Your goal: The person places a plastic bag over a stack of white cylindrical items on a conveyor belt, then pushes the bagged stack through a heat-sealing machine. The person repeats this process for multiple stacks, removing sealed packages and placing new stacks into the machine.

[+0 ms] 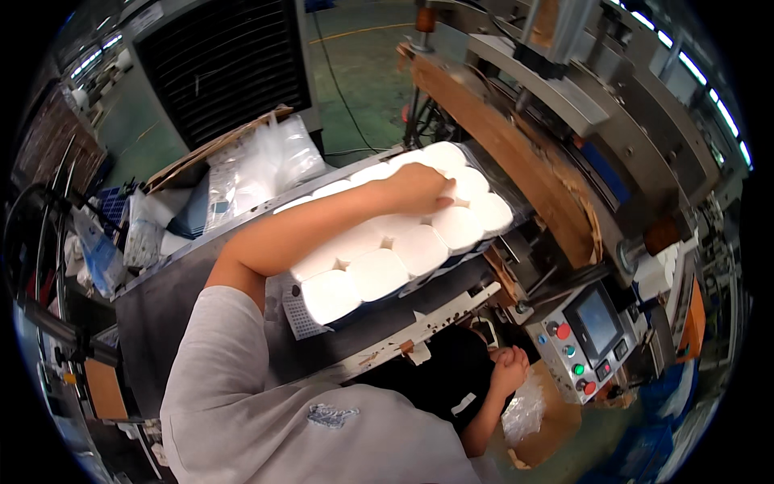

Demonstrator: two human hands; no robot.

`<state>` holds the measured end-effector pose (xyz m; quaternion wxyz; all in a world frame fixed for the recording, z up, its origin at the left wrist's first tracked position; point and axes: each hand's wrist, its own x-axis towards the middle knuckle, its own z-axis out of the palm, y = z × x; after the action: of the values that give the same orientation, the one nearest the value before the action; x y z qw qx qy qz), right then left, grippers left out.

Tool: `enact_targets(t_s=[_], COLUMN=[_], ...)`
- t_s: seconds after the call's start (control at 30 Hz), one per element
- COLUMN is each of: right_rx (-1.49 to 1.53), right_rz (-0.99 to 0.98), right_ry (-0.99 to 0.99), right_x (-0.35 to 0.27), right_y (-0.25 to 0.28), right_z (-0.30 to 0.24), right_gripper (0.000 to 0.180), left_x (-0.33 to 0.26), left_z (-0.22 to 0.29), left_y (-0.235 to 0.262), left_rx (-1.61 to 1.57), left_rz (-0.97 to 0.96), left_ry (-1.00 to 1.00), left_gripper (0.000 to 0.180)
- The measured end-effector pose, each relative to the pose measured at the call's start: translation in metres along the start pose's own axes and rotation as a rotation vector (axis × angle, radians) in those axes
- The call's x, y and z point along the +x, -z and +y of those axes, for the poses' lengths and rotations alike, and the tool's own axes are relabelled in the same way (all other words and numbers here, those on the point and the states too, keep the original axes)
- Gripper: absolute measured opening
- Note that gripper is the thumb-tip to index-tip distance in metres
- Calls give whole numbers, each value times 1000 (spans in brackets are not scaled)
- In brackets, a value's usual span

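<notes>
While a large metal machine (560, 101) crowds the far right, a dark slatted cabinet (218, 73) stands on the green floor at the far left. Between them and the person in the grey shirt (379, 444) runs the long dark bench (161, 323), slanting up toward the machine. A block of white rolls (377, 276) stands in rows on it, right of the middle, its right end close to the machine's long brown board (516, 145). Dark blue shows along the block's near lower edge, and a dotted flap (300, 316) sticks out at its left end.

Beyond the bench's far edge I see clear plastic bags (266, 161) in a heap. Near the right side there's an open cardboard box (560, 407) with crumpled clear plastic (524, 415) in it, and just above that a grey control box (556, 355) with a screen (595, 319).

The left arm reaches across the rolls; the left hand (419, 189) is on top of them toward the right end, fingers bent down. I can't tell whether it grips anything. The right hand (509, 369) is off the bench, nearest the cardboard box and control box, fingers curled in; what it holds, if anything, I can't tell. Smallest are the control box's red, blue-green and green buttons (579, 369).
</notes>
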<state>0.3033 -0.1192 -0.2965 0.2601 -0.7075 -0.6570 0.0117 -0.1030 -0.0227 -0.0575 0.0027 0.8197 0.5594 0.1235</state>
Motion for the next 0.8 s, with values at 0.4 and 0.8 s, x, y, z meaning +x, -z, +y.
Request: enact_targets(t_s=[0.4, 0.8], right_rx=[27, -6], right_rz=[-41, 1], right_ry=[63, 97], right_x=[14, 7], right_y=[-2, -8], right_z=[-10, 2], right_gripper=[33, 33], left_x=[-293, -424], left_z=[-300, -376], left_y=[-5, -111], left_rx=[-363, -1783], left_rz=[800, 357], left_ry=[1013, 1442], left_gripper=[32, 35])
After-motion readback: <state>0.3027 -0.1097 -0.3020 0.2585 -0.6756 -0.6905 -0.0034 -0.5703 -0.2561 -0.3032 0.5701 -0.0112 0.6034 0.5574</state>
